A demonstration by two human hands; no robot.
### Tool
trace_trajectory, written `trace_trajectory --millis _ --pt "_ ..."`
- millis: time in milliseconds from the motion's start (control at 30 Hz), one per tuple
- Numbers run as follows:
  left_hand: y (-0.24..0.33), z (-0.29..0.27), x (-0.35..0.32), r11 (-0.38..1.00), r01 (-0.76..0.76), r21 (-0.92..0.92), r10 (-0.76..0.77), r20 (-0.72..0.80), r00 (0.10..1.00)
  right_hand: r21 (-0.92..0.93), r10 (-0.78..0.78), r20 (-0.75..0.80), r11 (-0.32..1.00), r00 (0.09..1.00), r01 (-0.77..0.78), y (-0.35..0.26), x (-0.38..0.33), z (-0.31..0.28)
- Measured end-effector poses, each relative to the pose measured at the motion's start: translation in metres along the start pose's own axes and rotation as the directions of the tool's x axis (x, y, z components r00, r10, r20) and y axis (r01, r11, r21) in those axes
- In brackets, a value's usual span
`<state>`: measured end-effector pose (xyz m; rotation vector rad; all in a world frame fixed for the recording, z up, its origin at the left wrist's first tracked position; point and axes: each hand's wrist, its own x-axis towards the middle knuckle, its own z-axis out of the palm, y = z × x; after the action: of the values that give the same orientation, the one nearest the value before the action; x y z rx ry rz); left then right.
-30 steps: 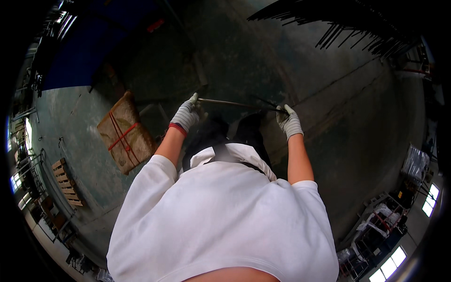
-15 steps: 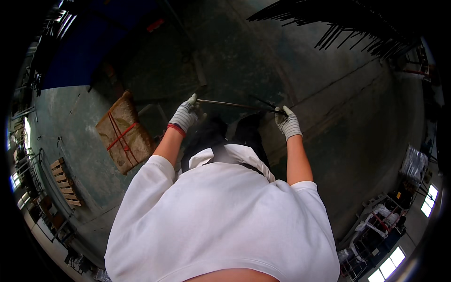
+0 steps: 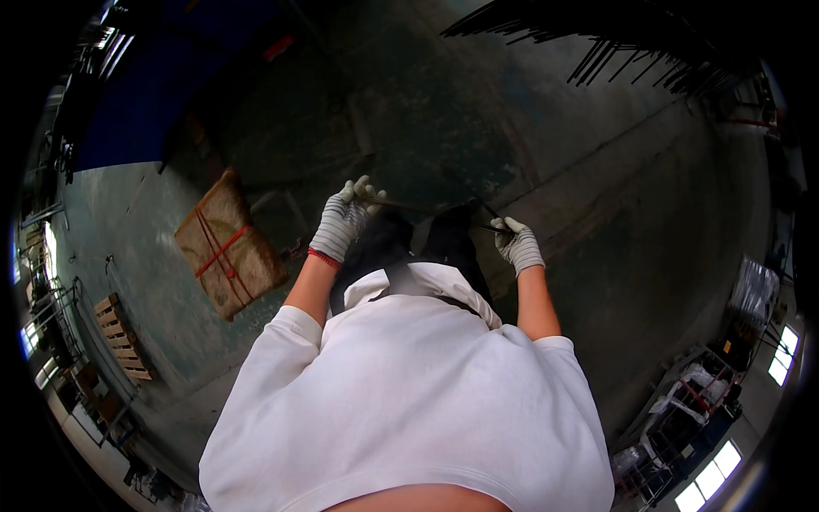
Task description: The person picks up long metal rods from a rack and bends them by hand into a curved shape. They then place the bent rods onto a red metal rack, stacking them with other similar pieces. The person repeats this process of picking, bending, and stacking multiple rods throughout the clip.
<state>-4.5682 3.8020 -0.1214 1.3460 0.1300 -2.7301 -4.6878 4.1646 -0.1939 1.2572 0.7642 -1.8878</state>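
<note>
My left hand (image 3: 339, 224), in a pale glove with grey stripes and a red cuff, has its fingers curled loosely round one end of a thin metal rod (image 3: 405, 206). The rod runs to the right in front of my dark trousers and is blurred along its middle. My right hand (image 3: 519, 246), gloved alike, is closed on the dark end of the rod. A short dark piece sticks up beyond these fingers; whether it is part of the rod I cannot tell.
A brown wrapped bundle (image 3: 229, 246) tied with red cord lies on the floor to the left. Beyond it is a wooden pallet (image 3: 124, 338). Dark rods (image 3: 631, 53) jut in at the far right, and a blue sheet (image 3: 141, 107) hangs far left. A loaded rack (image 3: 687, 405) stands lower right.
My right hand has come down and slightly left, and my left hand slightly down and right, its fingers looser. The rod has tilted and blurred.
</note>
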Motion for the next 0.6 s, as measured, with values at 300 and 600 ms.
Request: trace_trajectory --millis 300,600 --pt "-0.020 0.059 -0.051 0.882 -0.256 0.396 0.039 0.479 0.877 -0.135 0.079 -0.029 0.988 0.996 -0.082 0.035 0.006 0.008" --pt "-0.036 0.075 -0.074 0.861 -0.265 0.435 -0.001 0.523 0.852 -0.375 0.096 -0.027 0.922 0.995 -0.099 0.035 0.003 0.008"
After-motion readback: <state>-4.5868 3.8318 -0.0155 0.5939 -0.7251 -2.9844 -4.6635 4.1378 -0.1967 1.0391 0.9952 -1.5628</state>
